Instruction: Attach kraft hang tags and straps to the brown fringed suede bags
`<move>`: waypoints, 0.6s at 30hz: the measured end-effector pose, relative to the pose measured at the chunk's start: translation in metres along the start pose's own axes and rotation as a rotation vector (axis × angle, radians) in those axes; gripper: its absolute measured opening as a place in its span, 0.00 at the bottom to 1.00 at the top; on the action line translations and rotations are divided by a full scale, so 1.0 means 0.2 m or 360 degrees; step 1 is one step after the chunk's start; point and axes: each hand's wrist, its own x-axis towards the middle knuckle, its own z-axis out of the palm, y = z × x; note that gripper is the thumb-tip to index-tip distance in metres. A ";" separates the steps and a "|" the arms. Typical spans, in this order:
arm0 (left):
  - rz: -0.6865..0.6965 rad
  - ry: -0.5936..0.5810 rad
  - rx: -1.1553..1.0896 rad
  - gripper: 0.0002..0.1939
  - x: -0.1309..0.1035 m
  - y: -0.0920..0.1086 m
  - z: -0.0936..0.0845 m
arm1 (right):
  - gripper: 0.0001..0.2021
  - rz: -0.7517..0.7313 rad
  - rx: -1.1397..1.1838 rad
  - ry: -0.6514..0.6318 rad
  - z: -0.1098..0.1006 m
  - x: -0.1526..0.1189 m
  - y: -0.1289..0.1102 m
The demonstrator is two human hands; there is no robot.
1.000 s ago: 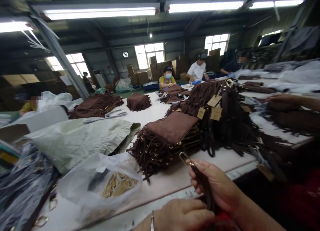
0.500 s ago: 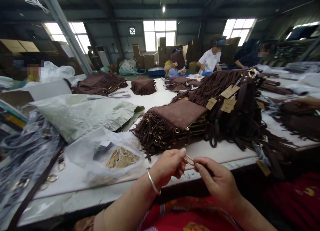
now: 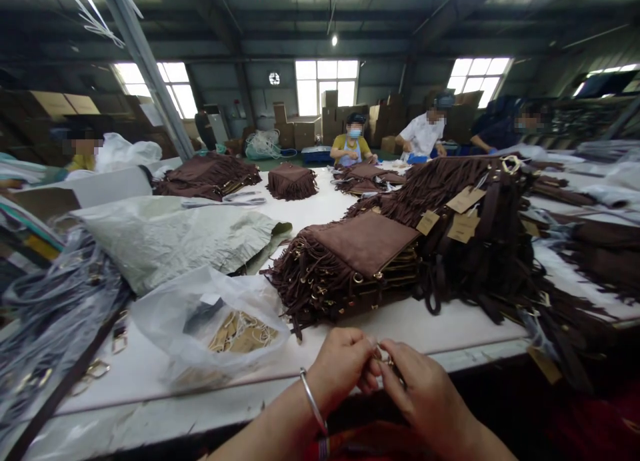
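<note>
My left hand (image 3: 345, 364), a silver bangle on its wrist, is closed with thumb and fingers pinching a small gold metal ring (image 3: 384, 360). From the other side my right hand (image 3: 425, 381) pinches the same ring, its fingertips almost touching the left ones. Most of the ring is hidden behind the fingers. Both hands are in front of the table's near edge. Just beyond them lies a stack of brown fringed bags (image 3: 367, 244) with gold rings and zips along its side. A clear plastic bag (image 3: 175, 334) holding tan string tags (image 3: 245, 331) lies to the left.
A larger heap of brown fringed bags (image 3: 450, 181) with hanging tags rises at right. Grey wrapped straps (image 3: 55, 294) and gold buckles (image 3: 99, 368) lie at left, near a crumpled pale sheet (image 3: 175, 231). Several co-workers (image 3: 353, 148) are across the table.
My hands have come closer together and lower, so the gold ring is now mostly covered. The view has tilted up slightly. A co-worker opposite has lowered a brown bag.
</note>
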 end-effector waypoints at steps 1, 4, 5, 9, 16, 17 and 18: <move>0.0004 0.0017 0.0060 0.20 0.01 -0.01 0.00 | 0.10 -0.0058 -0.0058 0.0031 0.01 -0.01 0.01; 0.0051 0.0052 0.0257 0.20 0.01 0.00 -0.01 | 0.10 -0.0150 -0.0127 0.0098 0.03 0.00 0.02; 0.0083 0.0047 0.0316 0.20 0.02 0.01 -0.01 | 0.10 -0.0167 -0.0125 0.0116 0.02 0.01 0.03; 0.0272 0.0089 0.0277 0.19 0.05 0.11 -0.03 | 0.10 -0.0188 -0.0115 0.0191 -0.05 0.09 0.07; 0.0508 0.0116 -0.0114 0.20 0.11 0.25 -0.04 | 0.11 0.0316 0.0433 0.0077 -0.21 0.28 0.02; 0.0545 0.0082 -0.0048 0.20 0.11 0.25 -0.03 | 0.13 0.0406 0.0514 0.0040 -0.22 0.30 0.01; 0.0578 0.0063 0.0028 0.20 0.10 0.25 -0.03 | 0.14 0.0468 0.0569 0.0006 -0.22 0.30 0.00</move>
